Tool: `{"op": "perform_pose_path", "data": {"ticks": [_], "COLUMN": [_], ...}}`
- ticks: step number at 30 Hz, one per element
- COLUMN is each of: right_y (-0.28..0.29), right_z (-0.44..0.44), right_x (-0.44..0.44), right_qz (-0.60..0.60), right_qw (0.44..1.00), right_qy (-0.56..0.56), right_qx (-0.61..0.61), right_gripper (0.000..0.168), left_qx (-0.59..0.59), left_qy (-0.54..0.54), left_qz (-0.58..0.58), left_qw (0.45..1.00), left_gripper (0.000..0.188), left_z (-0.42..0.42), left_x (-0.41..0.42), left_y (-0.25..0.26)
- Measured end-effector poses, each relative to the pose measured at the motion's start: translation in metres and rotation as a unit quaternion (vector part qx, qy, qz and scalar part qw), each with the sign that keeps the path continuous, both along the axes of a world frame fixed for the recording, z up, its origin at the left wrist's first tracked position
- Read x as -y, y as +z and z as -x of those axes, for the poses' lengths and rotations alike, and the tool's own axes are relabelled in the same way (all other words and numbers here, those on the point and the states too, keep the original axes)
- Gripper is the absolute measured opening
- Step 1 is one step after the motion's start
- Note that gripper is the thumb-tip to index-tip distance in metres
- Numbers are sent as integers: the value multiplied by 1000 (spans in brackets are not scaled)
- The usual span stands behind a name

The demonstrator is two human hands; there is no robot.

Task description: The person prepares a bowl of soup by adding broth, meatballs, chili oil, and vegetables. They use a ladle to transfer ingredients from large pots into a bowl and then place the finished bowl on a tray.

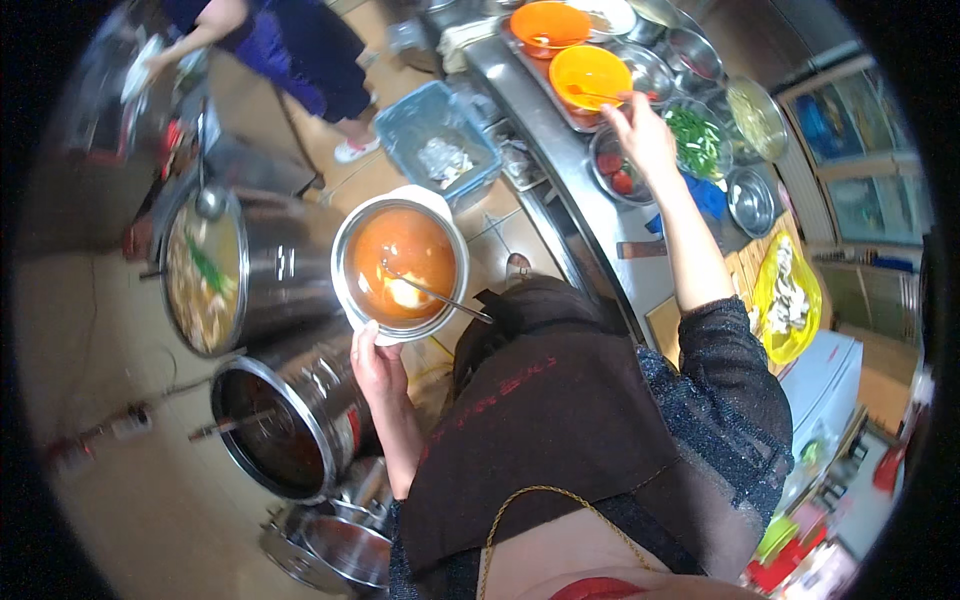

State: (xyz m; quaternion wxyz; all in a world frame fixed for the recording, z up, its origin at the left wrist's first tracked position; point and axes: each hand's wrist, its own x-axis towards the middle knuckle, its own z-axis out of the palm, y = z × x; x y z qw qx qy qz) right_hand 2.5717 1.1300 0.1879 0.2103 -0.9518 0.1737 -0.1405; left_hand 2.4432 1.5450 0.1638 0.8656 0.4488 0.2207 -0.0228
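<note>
My left hand (377,366) grips the lower rim of a white-edged metal bowl (459,241), which holds orange-red liquid with a pale lump in it. A thin metal spoon (450,301) rests in that bowl, its handle over the rim. My right hand (643,135) is stretched out to the steel counter, its fingers on the handle of an orange spoon (596,93). That spoon's head lies inside a yellow-orange plastic bowl (585,66). Just right of the hand stands a bowl of chopped green onions (694,139); below the hand is a metal bowl with red pieces (619,176).
Large pots (244,262) (324,442) stand at the left, one with broth and a ladle (210,202). A blue bin (390,116) is on the floor beside a co-worker (300,60). A cleaver (641,250) and a yellow bag of white pieces (806,300) lie at the right.
</note>
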Motion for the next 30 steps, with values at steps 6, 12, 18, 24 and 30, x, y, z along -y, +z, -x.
{"op": "perform_pose_path", "data": {"ticks": [6, 12, 18, 24, 30], "right_y": [-51, -66, -43, -55, -18], "right_z": [-22, -45, -22, 9, 31], "right_x": [84, 67, 68, 65, 19], "right_qz": [-137, -375, -478, -584, -570], "right_qw": [982, 921, 852, 759, 770], "right_qy": [-116, -106, -199, -263, -245], "right_qx": [-55, 26, 73, 117, 147], "right_gripper": [51, 16, 16, 19, 19], "left_qx": [-24, -55, -54, -68, -93], "left_qy": [-147, -315, -448, -521, -553], "left_qz": [-9, -17, -33, -76, -98], "left_qw": [989, 947, 892, 847, 822], "left_gripper": [26, 23, 23, 16, 21], "left_z": [-100, -183, -242, -279, -305], "left_x": [64, 107, 141, 165, 172], "left_y": [-15, -42, -57, -56, -59]}}
